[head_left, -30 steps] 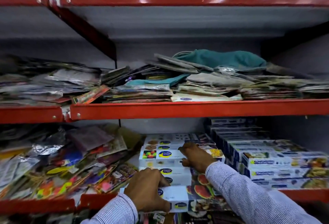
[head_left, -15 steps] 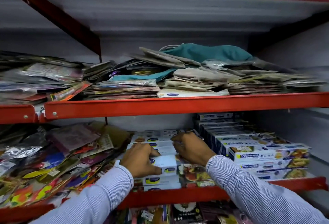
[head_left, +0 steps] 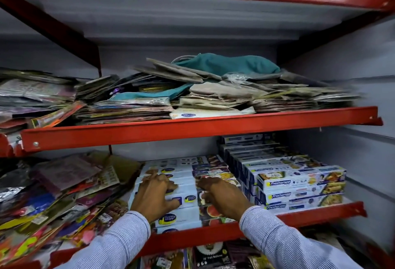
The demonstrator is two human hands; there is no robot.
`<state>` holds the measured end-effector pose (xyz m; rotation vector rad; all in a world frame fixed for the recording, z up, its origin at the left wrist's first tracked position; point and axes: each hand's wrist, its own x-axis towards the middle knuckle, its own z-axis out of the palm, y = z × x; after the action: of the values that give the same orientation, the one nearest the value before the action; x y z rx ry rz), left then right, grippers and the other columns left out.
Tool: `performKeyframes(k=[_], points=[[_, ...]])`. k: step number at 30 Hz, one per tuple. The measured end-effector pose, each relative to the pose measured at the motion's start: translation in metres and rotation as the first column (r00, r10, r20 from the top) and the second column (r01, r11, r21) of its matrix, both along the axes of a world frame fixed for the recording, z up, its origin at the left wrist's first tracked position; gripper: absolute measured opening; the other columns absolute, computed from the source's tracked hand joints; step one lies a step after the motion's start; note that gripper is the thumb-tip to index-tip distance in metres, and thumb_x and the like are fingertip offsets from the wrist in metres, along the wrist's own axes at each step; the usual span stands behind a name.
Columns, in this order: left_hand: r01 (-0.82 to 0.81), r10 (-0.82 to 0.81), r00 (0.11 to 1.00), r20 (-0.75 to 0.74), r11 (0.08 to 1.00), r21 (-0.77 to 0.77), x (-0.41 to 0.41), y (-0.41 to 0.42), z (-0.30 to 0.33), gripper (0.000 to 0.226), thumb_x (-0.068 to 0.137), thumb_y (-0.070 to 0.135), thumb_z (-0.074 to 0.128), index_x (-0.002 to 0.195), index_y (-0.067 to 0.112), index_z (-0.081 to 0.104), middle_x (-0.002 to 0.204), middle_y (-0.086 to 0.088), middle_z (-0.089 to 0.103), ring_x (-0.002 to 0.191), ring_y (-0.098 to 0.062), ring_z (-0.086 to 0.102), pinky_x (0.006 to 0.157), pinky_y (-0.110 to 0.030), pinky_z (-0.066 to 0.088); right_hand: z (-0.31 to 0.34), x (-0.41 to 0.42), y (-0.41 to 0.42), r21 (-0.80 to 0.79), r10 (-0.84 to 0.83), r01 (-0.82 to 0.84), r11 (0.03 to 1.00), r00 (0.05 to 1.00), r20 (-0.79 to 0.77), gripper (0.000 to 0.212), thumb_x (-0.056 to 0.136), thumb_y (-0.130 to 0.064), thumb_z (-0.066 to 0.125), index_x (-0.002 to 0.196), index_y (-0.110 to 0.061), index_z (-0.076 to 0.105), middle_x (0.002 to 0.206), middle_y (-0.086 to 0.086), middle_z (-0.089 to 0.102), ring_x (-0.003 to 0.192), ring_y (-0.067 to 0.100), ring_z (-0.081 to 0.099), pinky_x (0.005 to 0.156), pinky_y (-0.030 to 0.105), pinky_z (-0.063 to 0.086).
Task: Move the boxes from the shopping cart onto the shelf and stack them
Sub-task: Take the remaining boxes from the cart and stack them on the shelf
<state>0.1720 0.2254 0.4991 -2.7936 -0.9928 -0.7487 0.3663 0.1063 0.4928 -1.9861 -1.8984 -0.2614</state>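
Boxes (head_left: pixel 171 185) at lower centre are lying under my flattened, spread left hand (head_left: pixel 155 194) and right hand (head_left: pixel 222 197); I'm risking pushing the front ones off the shelf (head_left: pixel 310 218) lip.

A: Lower shelf (head_left: pixel 277 222), centre?
B: Stack of white boxes (head_left: pixel 183 183), left hand (head_left: pixel 152 196) and right hand (head_left: pixel 224 199) both palm-down on top, fingers spread.
A: Right end?
B: Freshwrapp boxes (head_left: pixel 299 185), stacked just beside them.
A: Left end?
B: Loose coloured packets (head_left: pixel 57 194), heaped.
A: Shelf above?
B: Flat packets, teal cloth (head_left: pixel 230 64) on top.
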Motion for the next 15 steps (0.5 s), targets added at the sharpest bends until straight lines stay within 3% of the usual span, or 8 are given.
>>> performKeyframes(k=[10, 12, 14, 15], points=[[0.062, -0.06, 0.997, 0.056, 0.998, -0.03, -0.003, 0.01, -0.016, 0.065, 0.069, 0.061, 0.048, 0.124, 0.032, 0.066, 0.108, 0.011, 0.058, 0.108, -0.016, 0.05, 0.095, -0.042, 0.045, 0.0, 0.006, 0.002, 0.049, 0.026, -0.028, 0.998, 0.999, 0.025, 0.049, 0.091, -0.003, 0.055, 0.132, -0.028, 0.05, 0.128, 0.004, 0.064, 0.1, 0.02, 0.066, 0.076, 0.026, 0.045], [0.052, -0.051, 0.997, 0.049, 0.999, -0.007, -0.004, 0.008, -0.021, 0.063, 0.071, 0.058, 0.045, 0.124, 0.031, 0.065, 0.113, 0.01, 0.059, 0.113, -0.018, 0.05, 0.096, -0.044, 0.044, -0.007, 0.007, 0.001, 0.071, 0.032, -0.039, 0.997, 0.995, 0.099, 0.05, 0.092, -0.008, 0.054, 0.138, -0.026, 0.044, 0.141, 0.005, 0.055, 0.119, 0.022, 0.058, 0.094, 0.03, 0.045], [0.042, -0.046, 0.999, 0.026, 0.99, 0.138, -0.006, 0.005, -0.032, 0.054, 0.08, 0.05, 0.045, 0.127, 0.029, 0.062, 0.123, 0.005, 0.061, 0.12, -0.024, 0.051, 0.098, -0.049, 0.043, -0.02, 0.008, -0.001, 0.101, 0.0, -0.02, 0.995, 0.98, 0.201, 0.052, 0.099, -0.024, 0.041, 0.149, -0.021, 0.027, 0.159, 0.006, 0.03, 0.146, 0.026, 0.027, 0.12, 0.043, 0.022], [0.035, -0.04, 0.999, 0.018, 0.978, 0.204, -0.008, 0.002, -0.039, 0.051, 0.086, 0.047, 0.044, 0.131, 0.027, 0.058, 0.129, 0.002, 0.06, 0.124, -0.027, 0.05, 0.1, -0.051, 0.041, -0.029, 0.008, -0.001, 0.13, -0.034, 0.006, 0.992, 0.976, 0.215, 0.054, 0.101, -0.032, 0.03, 0.152, -0.019, 0.017, 0.162, 0.005, 0.017, 0.151, 0.026, 0.011, 0.123, 0.047, 0.008]])
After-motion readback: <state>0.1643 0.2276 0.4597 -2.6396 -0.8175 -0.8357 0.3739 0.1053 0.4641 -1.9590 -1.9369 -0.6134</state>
